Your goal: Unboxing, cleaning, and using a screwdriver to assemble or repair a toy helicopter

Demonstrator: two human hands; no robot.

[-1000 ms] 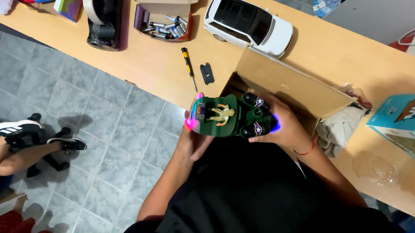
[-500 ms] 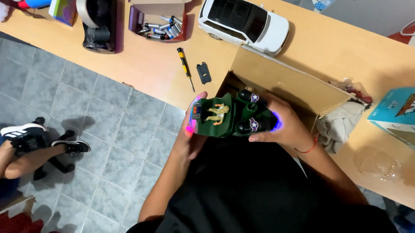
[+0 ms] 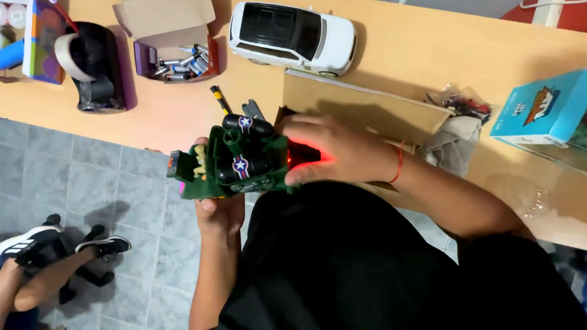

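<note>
At the far left edge of the wooden table [image 3: 406, 57] stands a colourful box [image 3: 13, 26] holding small round containers, and just beside it sits a black tape dispenser [image 3: 98, 68] with a roll of pale tape. To its right lies an open purple carton [image 3: 172, 48] with raised cardboard flaps, filled with loose batteries. On the grey tiled floor [image 3: 92, 174] below the table edge, another person's legs and black-and-white shoes [image 3: 62, 243] are visible at lower left. Near the centre, the left hand [image 3: 221, 211] supports the green toy vehicle [image 3: 233, 160] from underneath, fingers curled against its lower side. The toy is held over the table edge, in front of the person's black-clothed torso; it carries black wheels with star emblems, and a small figure sits at its left end. Behind it on the table lie a screwdriver [image 3: 220, 101] and a small black part. A white toy car [image 3: 292, 38] rests further back. The right hand [image 3: 338, 150] lies flat over the right end of the toy, fingers together and pressed on it, with a red glow showing beneath the palm. The hand partly covers an open cardboard box [image 3: 357, 108]. Further right are a crumpled plastic bag [image 3: 460, 123] and a light blue carton [image 3: 561, 109].
</note>
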